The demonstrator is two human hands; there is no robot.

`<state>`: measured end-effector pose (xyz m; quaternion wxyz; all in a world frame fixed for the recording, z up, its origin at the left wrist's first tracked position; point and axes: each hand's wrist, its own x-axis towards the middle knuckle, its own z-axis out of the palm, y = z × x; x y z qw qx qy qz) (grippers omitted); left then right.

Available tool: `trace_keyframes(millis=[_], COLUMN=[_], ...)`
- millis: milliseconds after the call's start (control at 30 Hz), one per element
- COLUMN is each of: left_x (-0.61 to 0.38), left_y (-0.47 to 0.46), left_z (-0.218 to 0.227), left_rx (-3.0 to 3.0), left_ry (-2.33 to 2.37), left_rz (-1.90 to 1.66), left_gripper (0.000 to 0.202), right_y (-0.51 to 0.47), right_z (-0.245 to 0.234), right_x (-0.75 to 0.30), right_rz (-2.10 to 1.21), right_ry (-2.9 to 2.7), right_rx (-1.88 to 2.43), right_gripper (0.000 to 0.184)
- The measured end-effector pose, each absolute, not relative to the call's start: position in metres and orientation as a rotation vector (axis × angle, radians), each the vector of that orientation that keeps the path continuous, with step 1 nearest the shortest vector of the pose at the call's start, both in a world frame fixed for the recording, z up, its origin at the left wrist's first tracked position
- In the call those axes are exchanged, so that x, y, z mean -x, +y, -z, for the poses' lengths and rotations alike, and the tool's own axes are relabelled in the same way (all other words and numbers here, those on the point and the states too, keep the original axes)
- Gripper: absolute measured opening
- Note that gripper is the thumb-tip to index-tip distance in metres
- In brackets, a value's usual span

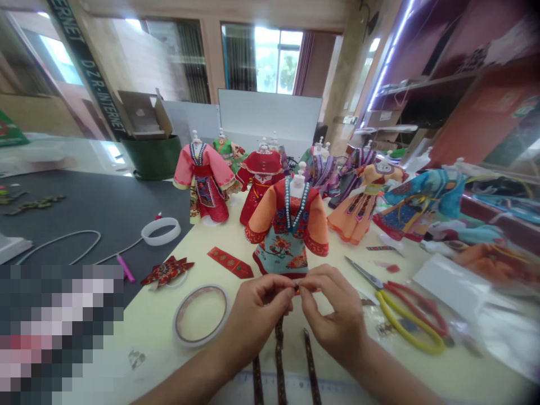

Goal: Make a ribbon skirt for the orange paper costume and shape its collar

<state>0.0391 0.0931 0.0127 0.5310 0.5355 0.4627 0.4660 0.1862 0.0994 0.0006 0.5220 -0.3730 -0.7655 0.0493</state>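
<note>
Both my hands meet low in the middle of the head view, fingertips pinched close together. My left hand is closed on a narrow dark patterned ribbon, which hangs down from under its fingers. With thumb and forefinger, my right hand pinches a small dark and orange bit at the ribbon's upper end; the fingers partly cover it. Two similar ribbon strips lie on either side, a left strip and a right strip. Just beyond my fingers stands a doll-size orange, red and pale blue robe on a white stand.
Scissors with red and yellow handles lie at the right, near white paper. A tape roll and a red patterned strip lie left. Several dressed miniature stands, including a pink robe, line the back. A ruler lies in front.
</note>
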Motion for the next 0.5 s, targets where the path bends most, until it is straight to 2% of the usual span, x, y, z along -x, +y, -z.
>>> trace_keyframes(millis=[133, 500], left_x=[-0.0387, -0.0374], left_y=[0.0938, 0.0956], left_z=[-0.0136, -0.0151], left_rx=[-1.256, -1.136], left_ry=[1.093, 1.047], left_rz=[-1.079, -1.019], left_gripper=[0.014, 0.017], right_y=[0.0989, 0.1026], right_z=[-0.0039, -0.0091], right_x=[-0.1846, -0.1888], right_rz=[-0.212, -0.776], right_ry=[-1.788, -1.608], right_rx=[0.912, 1.020], right_gripper=[0.013, 0.013])
